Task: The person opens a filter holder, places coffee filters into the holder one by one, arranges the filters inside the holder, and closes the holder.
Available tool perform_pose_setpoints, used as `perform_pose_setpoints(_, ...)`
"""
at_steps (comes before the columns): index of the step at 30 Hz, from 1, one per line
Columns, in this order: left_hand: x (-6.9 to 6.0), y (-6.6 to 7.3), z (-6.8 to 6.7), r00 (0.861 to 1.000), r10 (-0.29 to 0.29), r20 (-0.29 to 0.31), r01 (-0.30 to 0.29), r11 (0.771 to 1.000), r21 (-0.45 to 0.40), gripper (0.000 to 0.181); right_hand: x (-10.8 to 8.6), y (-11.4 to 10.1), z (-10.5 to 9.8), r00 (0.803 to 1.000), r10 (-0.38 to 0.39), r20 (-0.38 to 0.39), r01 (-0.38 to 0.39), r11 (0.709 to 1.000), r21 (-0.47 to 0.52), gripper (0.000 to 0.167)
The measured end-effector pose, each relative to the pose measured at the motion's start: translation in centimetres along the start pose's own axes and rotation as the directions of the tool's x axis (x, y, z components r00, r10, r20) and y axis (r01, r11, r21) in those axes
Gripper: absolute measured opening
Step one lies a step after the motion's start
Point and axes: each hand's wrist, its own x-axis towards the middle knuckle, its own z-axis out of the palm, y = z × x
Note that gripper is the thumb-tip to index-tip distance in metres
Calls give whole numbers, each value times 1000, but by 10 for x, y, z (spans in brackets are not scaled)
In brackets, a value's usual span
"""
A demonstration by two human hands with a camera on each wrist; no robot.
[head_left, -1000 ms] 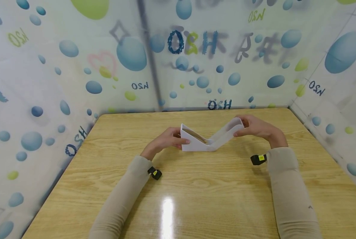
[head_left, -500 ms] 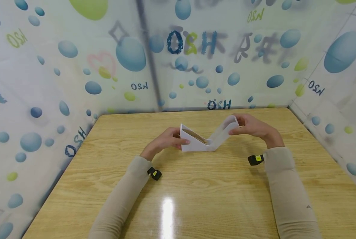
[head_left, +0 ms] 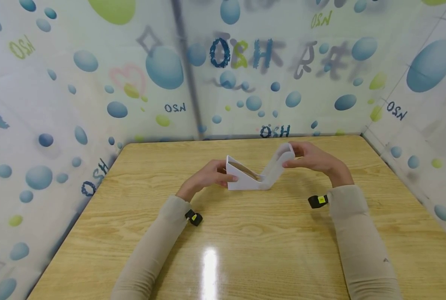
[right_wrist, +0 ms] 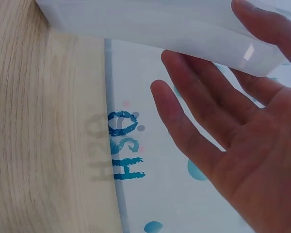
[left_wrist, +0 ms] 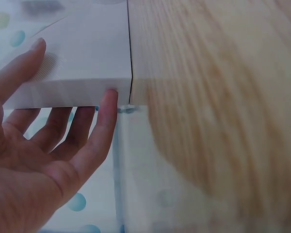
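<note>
A white box [head_left: 243, 183] with a slanted top opening stands on the wooden table in the head view, brownish inside. Joined to its right end is a translucent white lid [head_left: 275, 171], swung open and tilted up to the right. My left hand [head_left: 210, 173] grips the box's left end, thumb on the near side and fingers behind. With thumb and fingers on opposite sides, my right hand [head_left: 314, 158] holds the lid's raised end. Up close in the left wrist view, the box [left_wrist: 87, 58] shows smooth white walls. The right wrist view shows the lid [right_wrist: 136, 29] between thumb and fingers.
The wooden table [head_left: 252, 237] extends around the box, with its back edge against a curtain-like wall [head_left: 223, 104] printed with drops and letters. Black wrist cameras [head_left: 194, 217] hang at both sleeves.
My right hand has moved left and slightly up, turning the lid more upright toward the box. The left hand and the box have stayed in place.
</note>
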Motion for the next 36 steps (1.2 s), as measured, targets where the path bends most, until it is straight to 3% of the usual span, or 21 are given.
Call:
perform_pose_setpoints(12, 0, 2, 1, 1000, 2, -25, -1, 999, 41, 38, 5, -11, 7, 1000, -16, -17, 14, 998, -69, 32)
perform_pose_setpoints(36, 0, 4, 3, 999, -4, -37, 7, 997, 73, 36, 16, -18, 21, 999, -22, -38, 18, 996, -88, 37)
